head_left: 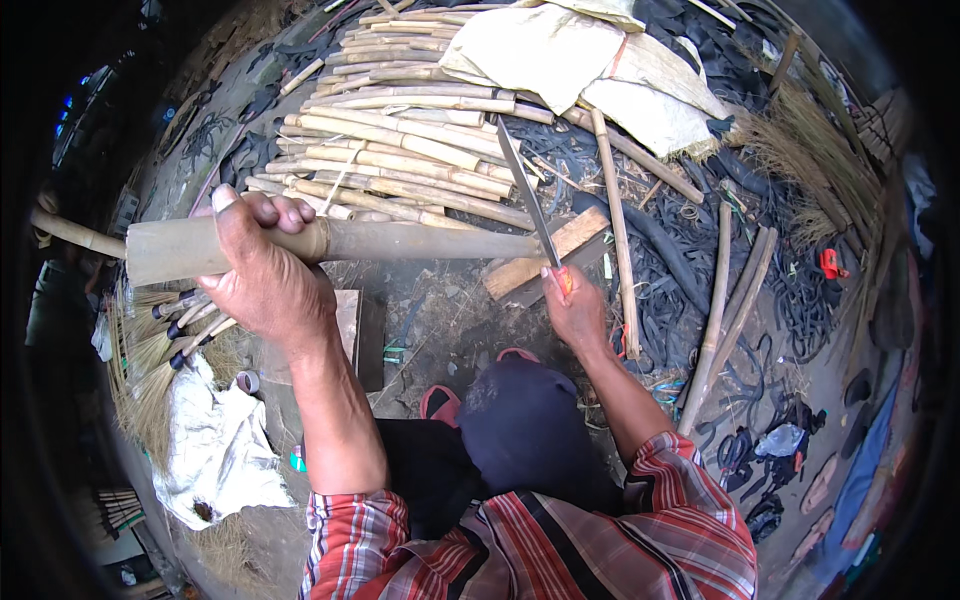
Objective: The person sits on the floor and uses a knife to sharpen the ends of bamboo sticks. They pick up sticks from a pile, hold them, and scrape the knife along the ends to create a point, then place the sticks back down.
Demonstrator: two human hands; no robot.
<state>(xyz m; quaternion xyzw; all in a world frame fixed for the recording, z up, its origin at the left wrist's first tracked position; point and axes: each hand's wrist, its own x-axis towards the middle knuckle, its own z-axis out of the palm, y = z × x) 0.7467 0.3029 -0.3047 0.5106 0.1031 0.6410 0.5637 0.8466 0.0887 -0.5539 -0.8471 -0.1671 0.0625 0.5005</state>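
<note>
My left hand (270, 275) is closed around a thick bamboo pole (420, 241), which lies level across the view. The pole's wide cut end sticks out to the left of the hand. Its thinner right end is over a wooden block (575, 235) on the ground. A long-bladed knife (526, 185) with an orange handle is gripped in my right hand (578, 312). The blade points up and away, crossing right by the pole's thin end; whether it touches the bamboo I cannot tell.
Many cut bamboo poles (400, 140) lie stacked ahead, partly under a white sack (545, 50). Black rubber strips (680, 265) cover the ground at right, beside standing-length poles (715, 320). Brooms (155, 400) and another white sack (215, 440) lie at left.
</note>
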